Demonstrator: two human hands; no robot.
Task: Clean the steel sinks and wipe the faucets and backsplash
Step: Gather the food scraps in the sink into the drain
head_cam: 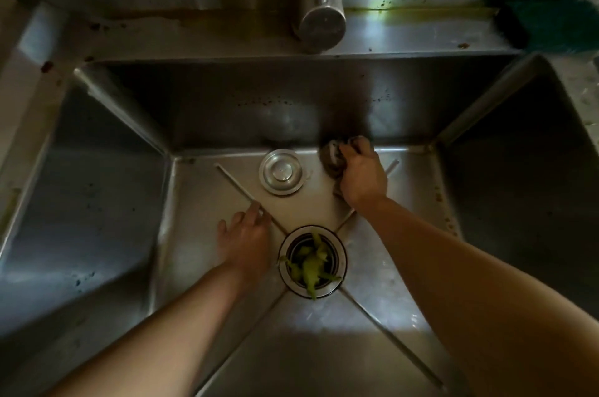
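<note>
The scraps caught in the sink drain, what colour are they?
The scraps in the drain are yellowish green, seen in the head view, the only one.

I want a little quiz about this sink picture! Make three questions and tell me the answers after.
1. True or false: the drain has green scraps in it.
2. Which hand holds the scrubber? A) left B) right C) neither
3. Fill in: the round stopper lies on the sink floor, out of the ____.

Key:
1. True.
2. B. The right hand grips it near the back wall; the left hand rests flat on the floor, fingers spread.
3. drain.
</note>
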